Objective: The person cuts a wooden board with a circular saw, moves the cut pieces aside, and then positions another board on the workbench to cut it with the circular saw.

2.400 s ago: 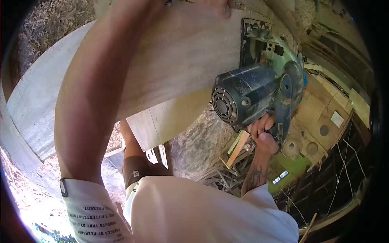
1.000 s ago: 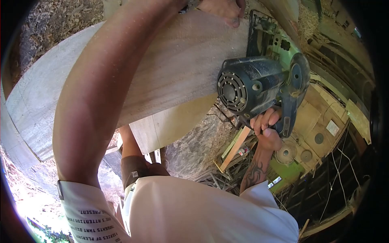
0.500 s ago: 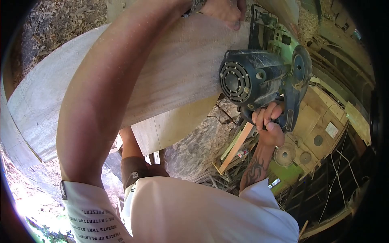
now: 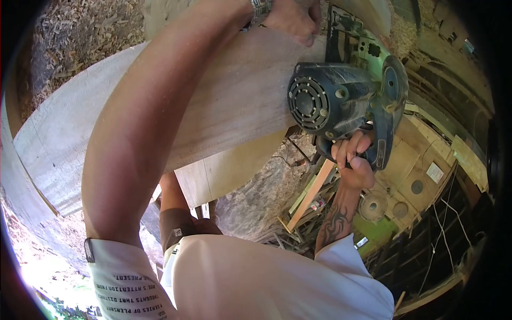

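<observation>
My right hand is wrapped around the rear handle of a dusty dark circular saw. The saw's base plate lies at the right end of a long, pale wooden board with a curved outline. Across this board reaches my left arm, a patterned band at its wrist. My left hand is at the board's far edge, just left of the saw's base plate. Its fingers are curled closed, and what they grip is hidden. The saw blade is also out of sight.
Below the board shows a second yellowish panel. Wood shavings cover the ground at upper left. Scrap wood and an orange-brown batten lie near my right forearm. Planks and a wooden panel with round discs stand at the right.
The view has shifted slightly, and the saw appears a little higher and further left. My left hand sits slightly lower in view. Both hands keep their hold.
</observation>
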The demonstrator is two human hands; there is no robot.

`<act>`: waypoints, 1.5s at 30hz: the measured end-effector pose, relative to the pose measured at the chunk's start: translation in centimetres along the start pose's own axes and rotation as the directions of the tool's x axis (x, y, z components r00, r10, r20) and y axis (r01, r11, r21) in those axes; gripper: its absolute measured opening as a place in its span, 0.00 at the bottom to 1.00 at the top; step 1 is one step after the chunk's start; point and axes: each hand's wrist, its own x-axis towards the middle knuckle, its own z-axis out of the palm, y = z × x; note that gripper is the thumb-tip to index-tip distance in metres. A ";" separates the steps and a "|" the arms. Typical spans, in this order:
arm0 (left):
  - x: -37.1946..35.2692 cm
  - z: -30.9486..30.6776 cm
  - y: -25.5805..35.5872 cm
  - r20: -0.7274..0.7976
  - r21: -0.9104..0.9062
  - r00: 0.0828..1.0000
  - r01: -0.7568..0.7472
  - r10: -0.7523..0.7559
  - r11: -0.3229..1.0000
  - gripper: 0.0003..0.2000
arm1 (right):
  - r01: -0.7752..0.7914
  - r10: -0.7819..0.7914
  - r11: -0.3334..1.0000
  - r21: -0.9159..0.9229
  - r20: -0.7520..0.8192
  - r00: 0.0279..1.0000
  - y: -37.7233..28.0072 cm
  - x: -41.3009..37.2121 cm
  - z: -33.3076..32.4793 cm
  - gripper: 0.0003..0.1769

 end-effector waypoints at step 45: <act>-0.4 0.1 0.1 -0.084 -0.026 0.994 0.071 -0.073 0.997 0.09 | -0.035 0.031 0.998 0.059 0.069 0.997 -0.2 1.5 -0.6 0.14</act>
